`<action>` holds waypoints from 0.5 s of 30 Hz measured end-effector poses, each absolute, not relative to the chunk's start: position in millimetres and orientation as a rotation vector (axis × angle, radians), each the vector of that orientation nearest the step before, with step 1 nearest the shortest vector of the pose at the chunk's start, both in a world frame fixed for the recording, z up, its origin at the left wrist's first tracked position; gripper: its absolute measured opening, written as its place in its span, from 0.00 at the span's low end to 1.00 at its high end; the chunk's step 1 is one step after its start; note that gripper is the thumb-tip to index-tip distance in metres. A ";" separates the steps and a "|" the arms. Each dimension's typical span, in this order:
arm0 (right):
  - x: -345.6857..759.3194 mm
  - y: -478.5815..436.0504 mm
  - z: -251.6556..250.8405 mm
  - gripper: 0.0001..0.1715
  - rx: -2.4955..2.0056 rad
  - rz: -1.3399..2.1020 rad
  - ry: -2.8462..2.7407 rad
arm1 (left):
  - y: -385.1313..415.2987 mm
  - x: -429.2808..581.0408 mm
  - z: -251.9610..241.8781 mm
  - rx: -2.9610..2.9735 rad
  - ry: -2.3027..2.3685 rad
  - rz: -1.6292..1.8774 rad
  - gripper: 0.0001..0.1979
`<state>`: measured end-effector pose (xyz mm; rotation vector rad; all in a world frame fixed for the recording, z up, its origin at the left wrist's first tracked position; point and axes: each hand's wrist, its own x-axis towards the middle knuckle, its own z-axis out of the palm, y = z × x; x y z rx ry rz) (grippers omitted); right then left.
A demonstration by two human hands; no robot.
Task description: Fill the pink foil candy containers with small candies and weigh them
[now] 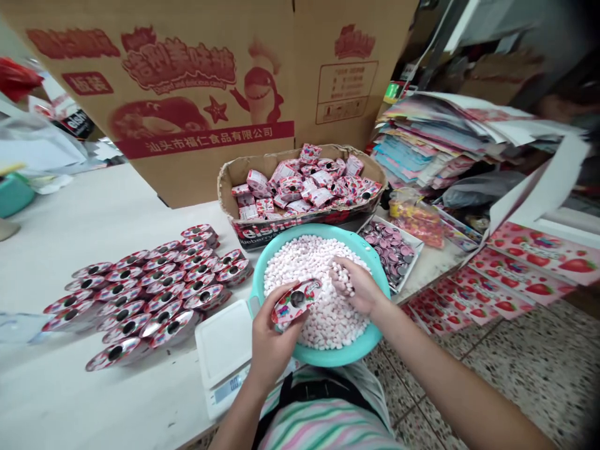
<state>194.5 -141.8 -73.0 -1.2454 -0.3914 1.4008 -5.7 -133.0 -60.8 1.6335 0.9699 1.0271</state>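
My left hand (276, 340) is closed around a small strawberry-printed candy box (299, 301) with a dark round hole in its top. It is held over the near left part of a turquoise basin (385, 337) full of small pale pink candies (323, 331). Inside the basin, my right hand (359, 287) is cupped around a handful of the candies, its fingers curled up. A white digital scale (224, 344) reading about 0.0 lies left of the basin. Rows of similar boxes (164, 281) with dark holes stand on the table to the left.
Behind the basin sits an open carton (229, 187) heaped with candy boxes, before a large cardboard box (197, 150). To its right are a white tray of small round caps (391, 250), a bag of colourful bits (417, 219) and stacked printed sheets (422, 144). Strawberry-printed sheets (525, 262) hang at right.
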 end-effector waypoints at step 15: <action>152.8 -127.6 -18.5 0.19 -0.870 1.342 -0.179 | -138.3 9.0 -64.2 1.984 1.013 0.879 0.21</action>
